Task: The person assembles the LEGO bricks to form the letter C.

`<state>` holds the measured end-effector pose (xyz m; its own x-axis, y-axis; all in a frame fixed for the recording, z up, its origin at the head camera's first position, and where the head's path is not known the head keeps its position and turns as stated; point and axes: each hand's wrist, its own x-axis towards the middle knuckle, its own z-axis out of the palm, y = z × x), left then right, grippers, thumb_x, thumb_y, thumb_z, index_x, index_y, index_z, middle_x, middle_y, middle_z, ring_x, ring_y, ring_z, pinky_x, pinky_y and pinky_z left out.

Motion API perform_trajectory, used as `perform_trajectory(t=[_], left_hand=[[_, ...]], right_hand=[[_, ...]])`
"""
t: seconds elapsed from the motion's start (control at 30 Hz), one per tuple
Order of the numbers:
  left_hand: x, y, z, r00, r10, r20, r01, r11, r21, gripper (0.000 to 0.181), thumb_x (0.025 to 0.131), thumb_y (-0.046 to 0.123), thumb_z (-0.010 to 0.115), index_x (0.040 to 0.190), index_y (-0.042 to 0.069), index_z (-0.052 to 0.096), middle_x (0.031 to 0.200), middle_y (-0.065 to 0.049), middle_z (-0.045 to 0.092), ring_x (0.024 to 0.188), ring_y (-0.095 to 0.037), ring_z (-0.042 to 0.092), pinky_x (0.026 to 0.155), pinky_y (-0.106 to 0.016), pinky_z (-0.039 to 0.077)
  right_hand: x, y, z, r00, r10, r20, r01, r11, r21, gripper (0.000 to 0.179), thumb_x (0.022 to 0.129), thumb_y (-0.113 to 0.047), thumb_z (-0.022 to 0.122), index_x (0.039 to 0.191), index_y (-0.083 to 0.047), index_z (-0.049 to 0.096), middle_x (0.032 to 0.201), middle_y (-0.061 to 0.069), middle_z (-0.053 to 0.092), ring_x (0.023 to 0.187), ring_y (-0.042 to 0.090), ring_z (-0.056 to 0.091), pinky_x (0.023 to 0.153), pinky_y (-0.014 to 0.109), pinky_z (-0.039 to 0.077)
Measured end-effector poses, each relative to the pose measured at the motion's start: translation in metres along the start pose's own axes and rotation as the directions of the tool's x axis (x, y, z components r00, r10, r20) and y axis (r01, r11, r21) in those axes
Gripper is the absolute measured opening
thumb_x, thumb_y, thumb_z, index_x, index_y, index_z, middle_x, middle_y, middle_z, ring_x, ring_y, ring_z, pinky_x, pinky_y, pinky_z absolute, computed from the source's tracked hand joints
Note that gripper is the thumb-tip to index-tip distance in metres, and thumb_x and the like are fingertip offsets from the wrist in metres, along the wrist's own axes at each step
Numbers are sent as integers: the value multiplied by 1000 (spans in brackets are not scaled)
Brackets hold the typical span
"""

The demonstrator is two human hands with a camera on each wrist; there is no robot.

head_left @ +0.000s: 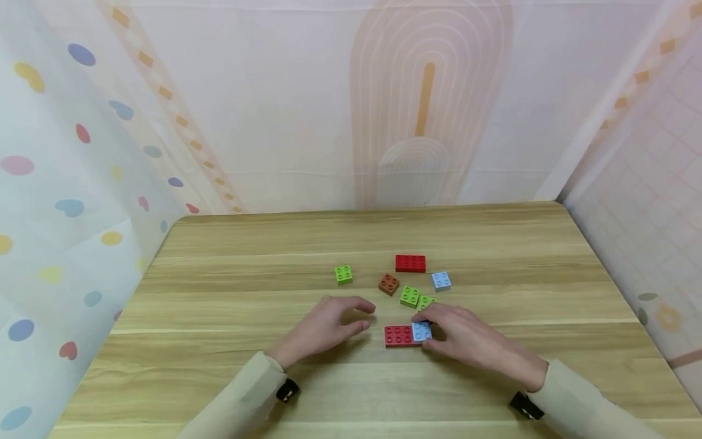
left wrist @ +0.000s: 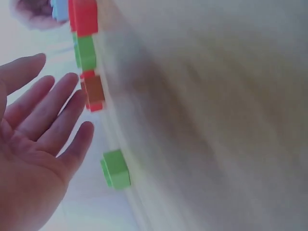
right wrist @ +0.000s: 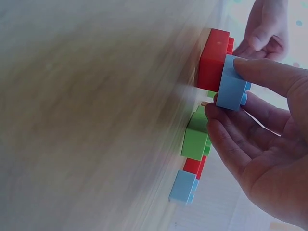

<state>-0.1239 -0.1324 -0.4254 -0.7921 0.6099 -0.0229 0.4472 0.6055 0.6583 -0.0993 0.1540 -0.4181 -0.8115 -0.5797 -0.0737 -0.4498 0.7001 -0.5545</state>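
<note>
My right hand [head_left: 466,338] pinches a light blue building brick [head_left: 421,331] between thumb and fingers. That brick sits over the right end of a red eight-stud brick [head_left: 397,336] lying on the table. In the right wrist view the blue brick [right wrist: 231,84] overhangs the end of the red brick [right wrist: 213,58]; whether the studs are fully pressed together I cannot tell. To the left of the red brick, my left hand [head_left: 326,326] hovers with relaxed, parted fingers and nothing in them. Its bare palm [left wrist: 33,159] shows in the left wrist view.
Behind the hands lie a green brick [head_left: 343,275], a brown brick [head_left: 389,284], another red brick [head_left: 410,263] and a second blue brick [head_left: 441,281]. Two more green bricks [head_left: 409,296] lie close to my right fingers. A patterned cloth [head_left: 296,110] hangs behind the wooden table [head_left: 230,274].
</note>
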Motion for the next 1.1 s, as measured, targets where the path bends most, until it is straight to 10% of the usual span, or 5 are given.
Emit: perform_trajectory(t=[0.53,1.1], left_hand=[[8,-22,-27,962,23,-273,-45,996,-75,31,92,12,71,122,6,66,123,-3,68,119,-23,59,105,-47,44],[30,-52,-43,958,-65,-278,52,997,-53,50,92,26,74,136,8,57,137,-5,57,132,-29,47,110,-51,36]], right_hand=[[0,2,0,1000,-15,-2,15,1000,-3,37,88,-20,77,121,-9,67,120,4,66,110,21,61,93,44,52],[0,2,0,1000,-15,-3,15,1000,-8,36,88,-21,77,120,-10,67,118,1,66,108,17,60,91,43,52]])
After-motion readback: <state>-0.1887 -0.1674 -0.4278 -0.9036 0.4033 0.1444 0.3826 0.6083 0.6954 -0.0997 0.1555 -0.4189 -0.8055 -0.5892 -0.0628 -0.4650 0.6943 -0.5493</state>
